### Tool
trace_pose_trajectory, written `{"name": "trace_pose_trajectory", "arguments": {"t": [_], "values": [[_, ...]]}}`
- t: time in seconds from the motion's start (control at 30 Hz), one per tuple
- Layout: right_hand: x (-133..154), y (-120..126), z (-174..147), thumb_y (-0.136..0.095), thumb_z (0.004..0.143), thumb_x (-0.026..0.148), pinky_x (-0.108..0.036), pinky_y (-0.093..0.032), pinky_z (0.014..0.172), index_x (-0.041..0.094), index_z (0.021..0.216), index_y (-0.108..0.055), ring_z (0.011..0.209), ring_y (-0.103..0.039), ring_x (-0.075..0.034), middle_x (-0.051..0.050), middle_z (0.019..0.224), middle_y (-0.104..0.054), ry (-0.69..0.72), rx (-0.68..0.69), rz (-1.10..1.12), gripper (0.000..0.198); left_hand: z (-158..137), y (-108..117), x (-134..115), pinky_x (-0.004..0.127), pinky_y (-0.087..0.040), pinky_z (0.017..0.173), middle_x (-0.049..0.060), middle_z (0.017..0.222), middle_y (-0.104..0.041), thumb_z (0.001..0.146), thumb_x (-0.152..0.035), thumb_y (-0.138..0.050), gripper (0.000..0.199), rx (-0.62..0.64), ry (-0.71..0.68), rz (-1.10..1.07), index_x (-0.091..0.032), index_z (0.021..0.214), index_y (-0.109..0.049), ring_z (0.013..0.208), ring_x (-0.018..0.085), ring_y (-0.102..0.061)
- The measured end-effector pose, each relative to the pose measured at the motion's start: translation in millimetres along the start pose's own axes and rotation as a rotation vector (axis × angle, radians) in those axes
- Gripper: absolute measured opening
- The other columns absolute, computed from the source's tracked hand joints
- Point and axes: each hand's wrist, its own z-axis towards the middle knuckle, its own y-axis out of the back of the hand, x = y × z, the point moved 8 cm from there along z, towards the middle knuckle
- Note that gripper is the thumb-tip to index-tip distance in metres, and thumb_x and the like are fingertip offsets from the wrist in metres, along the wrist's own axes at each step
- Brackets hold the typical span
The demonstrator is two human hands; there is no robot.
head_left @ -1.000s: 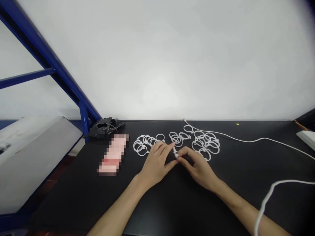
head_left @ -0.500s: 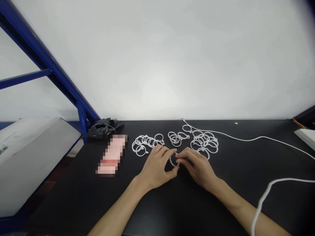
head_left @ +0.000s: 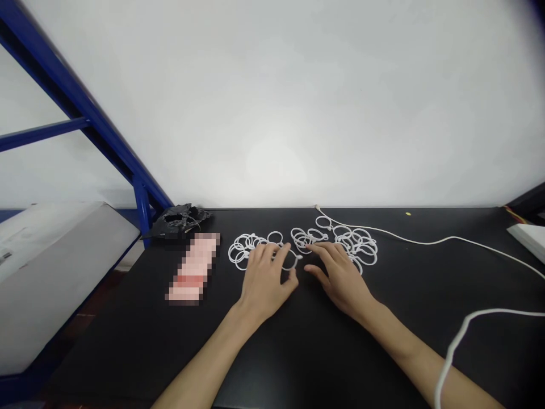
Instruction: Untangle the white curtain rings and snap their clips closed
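Fingers [head_left: 286, 254] of left hand [head_left: 264, 281] pinch white ring [head_left: 292, 261], flat, clasp rightward; right hand [head_left: 340, 278] released beside it.

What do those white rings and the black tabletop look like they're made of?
White rings: likely thin plastic, smooth and slightly glossy; each is a slim, even loop with a small knob at the closure. Tabletop: a smooth, matte black surface with faint sheen, perhaps laminate or a mat; the look leaves that open.
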Motion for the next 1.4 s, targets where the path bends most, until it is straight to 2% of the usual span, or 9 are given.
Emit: {"name": "trace_pose_trajectory", "arguments": {"t": [0.1,0.23,0.33,0.53,0.77,0.9,1.2,1.4], "values": [[-2,-7,2,-0.058,0.092,0.025,-0.048,-0.049,0.091,0.016,0.112,-0.064,0.106,-0.055,-0.03,-0.015,0.113,-0.062,0.027,0.009,-0.209,0.023,1,7,19,0.05,-0.042,0.094,0.012,0.113,-0.058,0.084,-0.019,-0.055,0.046,-0.054,0.127,0.152,-0.018,0.13,-0.055,0.107,0.031,-0.049],[2,-12,2,-0.054,0.094,0.019,-0.042,-0.05,0.083,0.016,0.092,-0.066,0.091,-0.054,-0.025,-0.011,0.097,-0.062,0.051,0.05,-0.255,0.012,0,10,30,0.054,-0.039,0.095,0.015,0.127,-0.053,0.085,-0.015,-0.052,0.049,-0.058,0.169,0.225,-0.016,0.133,-0.052,0.115,0.035,-0.045],[9,-10,0,-0.051,0.095,0.018,-0.038,-0.048,0.079,0.017,0.089,-0.064,0.084,-0.052,-0.022,-0.009,0.092,-0.06,0.083,0.068,-0.221,0.014,0,6,23,0.055,-0.037,0.098,0.014,0.13,-0.052,0.086,-0.014,-0.051,0.048,-0.029,0.101,0.18,-0.018,0.134,-0.051,0.118,0.034,-0.042],[18,-9,-4,-0.05,0.096,0.018,-0.036,-0.047,0.078,0.019,0.094,-0.06,0.086,-0.053,-0.02,-0.008,0.098,-0.058,0.122,0.089,-0.16,0.011,-3,-7,-4,0.047,-0.037,0.099,0.008,0.125,-0.058,0.093,-0.018,-0.048,0.041,0.063,-0.127,0.079,-0.024,0.133,-0.05,0.114,0.027,-0.046],[23,-10,-6,-0.05,0.095,0.016,-0.035,-0.045,0.077,0.019,0.095,-0.06,0.085,-0.054,-0.02,-0.008,0.099,-0.058,0.163,0.101,-0.175,0.01,0,-8,3,0.045,-0.038,0.093,0.005,0.11,-0.064,0.095,-0.016,-0.049,0.022,0.009,-0.131,0.172,-0.024,0.11,-0.063,0.104,0.026,-0.05],[18,-15,-7,-0.049,0.096,0.017,-0.034,-0.044,0.074,0.019,0.093,-0.059,0.082,-0.053,-0.02,-0.007,0.097,-0.058,0.149,0.129,-0.236,0.011,1,-7,4,0.044,-0.038,0.092,0.005,0.106,-0.064,0.095,-0.019,-0.05,0.014,0.023,-0.132,0.157,-0.021,0.096,-0.064,0.102,0.025,-0.049],[0,-13,-6,-0.049,0.096,0.018,-0.032,-0.041,0.07,0.019,0.088,-0.058,0.075,-0.053,-0.018,-0.006,0.09,-0.057,0.058,0.153,-0.334,0.012,0,-11,-8,0.042,-0.038,0.092,0.004,0.106,-0.064,0.097,-0.021,-0.047,0.015,0.1,-0.161,0.002,-0.021,0.093,-0.061,0.103,0.023,-0.05],[-4,-12,-8,-0.052,0.094,0.017,-0.036,-0.041,0.073,0.018,0.088,-0.059,0.08,-0.053,-0.023,-0.008,0.09,-0.056,0.029,0.157,-0.412,0.01,0,-10,-6,0.04,-0.039,0.093,0.001,0.098,-0.065,0.096,-0.018,-0.048,0.01,0.138,-0.053,-0.286,-0.022,0.094,-0.056,0.1,0.021,-0.05]]}}
